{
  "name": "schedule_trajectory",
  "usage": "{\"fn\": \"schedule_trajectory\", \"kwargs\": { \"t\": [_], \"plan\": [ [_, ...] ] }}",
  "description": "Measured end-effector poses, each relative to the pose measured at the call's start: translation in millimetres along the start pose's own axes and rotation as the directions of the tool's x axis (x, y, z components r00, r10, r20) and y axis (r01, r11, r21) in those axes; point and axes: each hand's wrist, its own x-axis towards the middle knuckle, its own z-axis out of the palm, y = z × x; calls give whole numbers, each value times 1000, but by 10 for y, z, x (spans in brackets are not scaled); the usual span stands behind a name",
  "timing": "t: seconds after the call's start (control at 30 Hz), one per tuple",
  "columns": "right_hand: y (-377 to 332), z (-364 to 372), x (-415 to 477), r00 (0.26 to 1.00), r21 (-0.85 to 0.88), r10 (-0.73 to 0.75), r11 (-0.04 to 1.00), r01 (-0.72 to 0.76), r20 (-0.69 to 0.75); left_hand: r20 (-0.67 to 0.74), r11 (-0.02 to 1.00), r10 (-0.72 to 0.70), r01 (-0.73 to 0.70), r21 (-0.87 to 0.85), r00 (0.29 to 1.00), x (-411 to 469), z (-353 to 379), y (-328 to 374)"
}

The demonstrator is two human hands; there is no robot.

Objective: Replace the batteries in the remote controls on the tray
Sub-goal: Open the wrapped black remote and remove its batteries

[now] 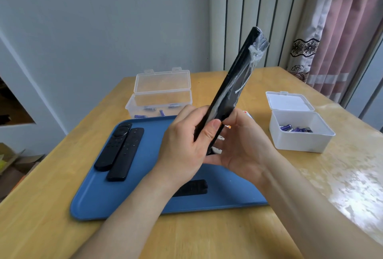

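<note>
Holding: the left hand [186,140] gripped the lower end of the long remote [234,84], thumb pressed across its near edge.
Right hand [242,145]: cupped the same end from the other side, fingers curled behind it.
Long remote: black, up in the air above the tray, tilted away to the right, upper part wrapped in clear film.
Tray [99,196]: blue, flat on the wooden table [207,238], beneath both hands.
On the tray: a round-pad remote [113,149] and a slim remote [126,155] lay touching, at the left; a small black piece [192,188] sat half hidden by the left forearm.
Clear box [161,93]: open, just behind the tray, loose batteries [149,109] inside.
White box [300,134]: open, at the right, apart from the tray, heaped batteries [296,128] inside.
</note>
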Motion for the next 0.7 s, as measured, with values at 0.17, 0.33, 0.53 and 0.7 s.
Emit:
{"fn": "schedule_trajectory", "kwargs": {
  "t": [0.17, 0.33, 0.53, 0.7],
  "plan": [
    [31, 27, 19, 1000, -24, 10, 1000, -10, -5, -26, 997, -48, 46, -65, 999, 29, -25, -47],
    [29, 37, 17, 999, -2, 11, 1000, -11, -32, -20, 998, -42, 41, -41, 999, 14, -11, -35],
    [-10, 23, 2, 999, 42, 28, 999, -27, -22, -9, 1000, 15, -15, 20, 1000, -10, 36, -27],
    [-16, 68, -55, 996, 61, 70, 995, -73, 56, -17, 999, 20, -19, 50, 1000, -7, 65, -49]
  ]
}}
